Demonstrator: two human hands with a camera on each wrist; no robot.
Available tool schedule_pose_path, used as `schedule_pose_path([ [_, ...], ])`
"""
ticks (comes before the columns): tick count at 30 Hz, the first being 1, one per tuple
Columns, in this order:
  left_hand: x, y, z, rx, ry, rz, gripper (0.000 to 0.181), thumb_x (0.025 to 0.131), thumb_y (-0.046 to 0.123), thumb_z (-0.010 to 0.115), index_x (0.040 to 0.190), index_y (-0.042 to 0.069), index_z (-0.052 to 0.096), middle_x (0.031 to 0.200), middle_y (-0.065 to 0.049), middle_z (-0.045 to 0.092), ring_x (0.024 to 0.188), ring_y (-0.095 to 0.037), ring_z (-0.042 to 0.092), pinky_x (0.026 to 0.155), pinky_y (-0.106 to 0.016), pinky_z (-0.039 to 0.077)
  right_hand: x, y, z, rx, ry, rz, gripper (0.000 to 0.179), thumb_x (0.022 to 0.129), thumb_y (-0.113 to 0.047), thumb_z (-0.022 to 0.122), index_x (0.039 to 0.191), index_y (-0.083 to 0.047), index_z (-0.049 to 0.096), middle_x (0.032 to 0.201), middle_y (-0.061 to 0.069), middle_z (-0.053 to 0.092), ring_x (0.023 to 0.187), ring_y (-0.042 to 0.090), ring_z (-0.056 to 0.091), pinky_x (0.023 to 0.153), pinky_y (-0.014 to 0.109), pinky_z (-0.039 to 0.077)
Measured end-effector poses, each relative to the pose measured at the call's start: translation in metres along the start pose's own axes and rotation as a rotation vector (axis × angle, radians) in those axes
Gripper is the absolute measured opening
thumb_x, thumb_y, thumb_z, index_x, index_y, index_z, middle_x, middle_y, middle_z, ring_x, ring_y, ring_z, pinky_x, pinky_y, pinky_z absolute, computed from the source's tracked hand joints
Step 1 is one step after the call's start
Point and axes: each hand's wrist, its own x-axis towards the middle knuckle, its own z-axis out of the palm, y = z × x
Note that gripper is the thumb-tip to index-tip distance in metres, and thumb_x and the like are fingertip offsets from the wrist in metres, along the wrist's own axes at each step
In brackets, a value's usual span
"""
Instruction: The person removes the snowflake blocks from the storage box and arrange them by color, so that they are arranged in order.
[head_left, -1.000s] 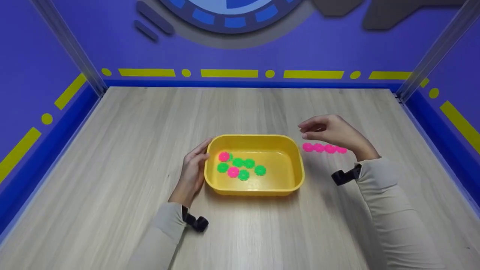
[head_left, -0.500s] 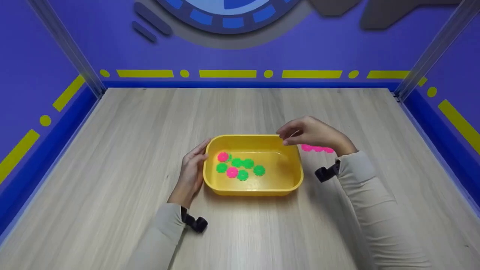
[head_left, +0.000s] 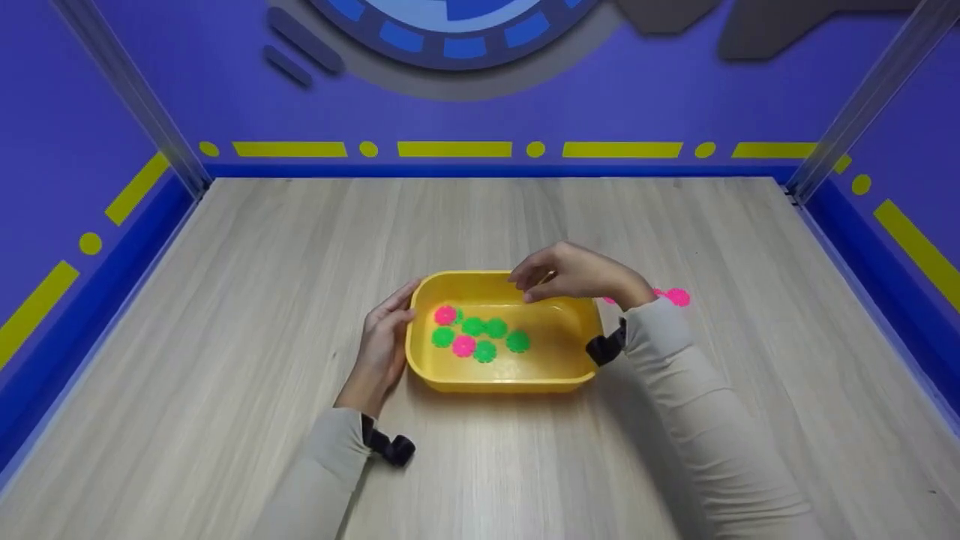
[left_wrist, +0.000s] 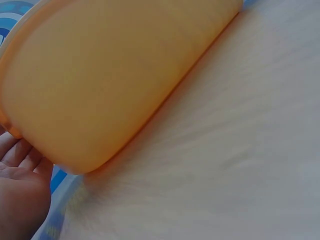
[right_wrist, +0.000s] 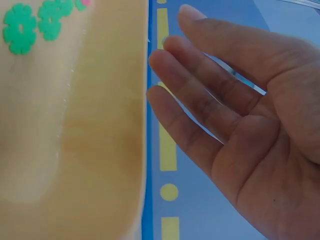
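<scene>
A yellow plastic basin [head_left: 510, 385] stands on the table, with several green and pink notched, flower-shaped discs lying on its floor, such as a green disc [head_left: 517, 342] and a pink disc [head_left: 463, 346]. At the basin's left end my left hand [head_left: 384, 341] holds the wall, thumb at the rim and fingers along the outside; the left wrist view shows its fingers under the rim [left_wrist: 25, 160]. Over the basin's far right rim hovers my right hand [head_left: 577, 271], its fingers loosely bent and nothing between them. The right wrist view shows that palm bare.
A row of pink discs [head_left: 677, 297] lies on the wooden table [head_left: 480, 465] right of the basin, partly covered by the right wrist. Blue-purple walls [head_left: 465, 112] with yellow marks enclose the table at the back and both sides.
My right hand has moved left, from above the pink row to over the basin's far rim. The left hand and the discs in the basin have stayed put.
</scene>
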Motion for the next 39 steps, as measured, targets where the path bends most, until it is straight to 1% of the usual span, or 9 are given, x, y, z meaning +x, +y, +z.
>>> schedule_pose_path([
  [5,0.000,-0.001,0.000,-0.002,0.001,0.004,0.055,0.086,-0.007,0.041,0.141,-0.005,0.041,0.150,-0.017,0.040,0.141,-0.021,0.036,0.116,-0.031,0.030,0.012,0.000,0.009,-0.013,-0.033,-0.010,0.033,0.088,-0.015,0.069,0.118,-0.002,0.067,0.108,0.013,0.071,0.097,0.021,0.067,0.087,0.034,0.057],
  [9,0.000,-0.002,-0.001,-0.005,-0.006,0.006,0.055,0.086,-0.007,0.040,0.141,-0.005,0.041,0.150,-0.017,0.040,0.141,-0.021,0.036,0.115,-0.032,0.031,0.019,0.001,0.016,-0.009,-0.055,-0.023,0.032,0.087,-0.013,0.069,0.117,-0.001,0.068,0.108,0.016,0.071,0.097,0.023,0.067,0.088,0.034,0.056],
  [14,-0.001,-0.003,-0.002,-0.003,-0.002,-0.001,0.055,0.087,-0.007,0.040,0.142,-0.005,0.041,0.151,-0.016,0.039,0.142,-0.021,0.034,0.115,-0.032,0.031,0.030,0.001,0.025,-0.015,-0.092,-0.002,0.032,0.086,-0.011,0.069,0.117,0.000,0.067,0.109,0.017,0.071,0.097,0.023,0.067,0.089,0.034,0.056],
  [17,0.000,-0.003,-0.003,-0.002,-0.002,0.000,0.055,0.087,-0.007,0.040,0.142,-0.005,0.040,0.152,-0.015,0.038,0.143,-0.021,0.032,0.116,-0.032,0.030,0.035,0.000,0.029,-0.011,-0.112,0.013,0.032,0.087,-0.011,0.068,0.117,0.000,0.067,0.107,0.015,0.071,0.097,0.022,0.067,0.089,0.033,0.056],
  [25,0.001,-0.001,-0.001,0.001,-0.006,0.001,0.056,0.087,-0.007,0.040,0.142,-0.005,0.040,0.152,-0.016,0.037,0.143,-0.021,0.032,0.117,-0.033,0.028,0.046,-0.001,0.039,0.021,-0.156,0.042,0.031,0.088,-0.011,0.068,0.117,-0.001,0.067,0.108,0.012,0.071,0.101,0.022,0.067,0.089,0.031,0.056],
  [34,-0.001,-0.001,0.000,0.014,0.005,-0.013,0.055,0.088,-0.005,0.041,0.143,-0.003,0.041,0.151,-0.013,0.039,0.143,-0.018,0.032,0.117,-0.031,0.028,0.055,-0.004,0.054,0.014,-0.199,0.018,0.030,0.087,-0.012,0.069,0.116,-0.005,0.069,0.109,0.009,0.072,0.103,0.023,0.067,0.092,0.032,0.055],
  [37,0.000,0.000,0.000,0.007,-0.004,-0.006,0.055,0.088,-0.006,0.040,0.143,-0.005,0.040,0.152,-0.015,0.039,0.143,-0.020,0.033,0.117,-0.032,0.027,0.059,-0.005,0.059,0.017,-0.208,0.019,0.030,0.085,-0.013,0.071,0.115,-0.007,0.070,0.110,0.007,0.072,0.102,0.021,0.067,0.089,0.030,0.056],
  [39,0.000,0.000,0.000,0.000,-0.009,0.000,0.055,0.087,-0.006,0.040,0.142,-0.006,0.040,0.151,-0.017,0.038,0.142,-0.021,0.033,0.117,-0.033,0.028,0.060,-0.005,0.061,0.022,-0.208,0.025,0.030,0.085,-0.014,0.071,0.114,-0.009,0.071,0.110,0.006,0.072,0.101,0.020,0.068,0.085,0.029,0.057],
])
